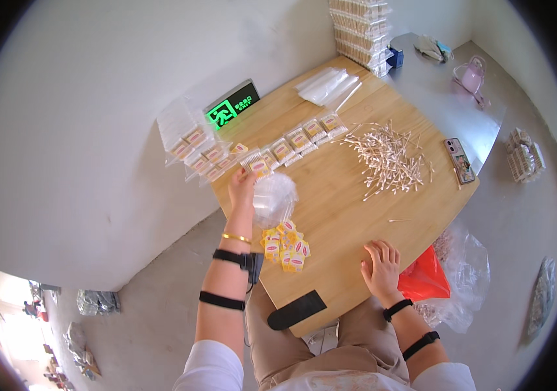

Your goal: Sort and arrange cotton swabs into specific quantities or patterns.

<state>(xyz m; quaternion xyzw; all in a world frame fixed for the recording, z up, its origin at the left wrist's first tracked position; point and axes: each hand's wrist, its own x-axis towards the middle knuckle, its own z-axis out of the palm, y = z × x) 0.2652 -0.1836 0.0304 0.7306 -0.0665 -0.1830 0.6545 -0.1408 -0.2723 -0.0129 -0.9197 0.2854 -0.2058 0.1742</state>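
My left hand [242, 189] is closed on the near edge of a small clear pack of cotton swabs [257, 164] with a yellow and white label, at the table's left side. Beyond it runs a row of similar packs [299, 139]. A heap of clear plastic bags [276, 197] lies just right of my left wrist, and yellow label cards [285, 246] are piled nearer to me. My right hand [381, 264] rests on the table's near right edge, fingers stretched out and holding nothing. Loose cotton swabs [389, 161] form a wide pile farther right.
On the wooden table [337, 208] are a phone [459, 160], clear plastic sleeves [324, 86] and a black strip [298, 310]. Packs [207, 155] are stacked by the wall near a lit green sign [231, 105]. A tall stack [360, 36] stands behind; a red bag [425, 277] hangs right.
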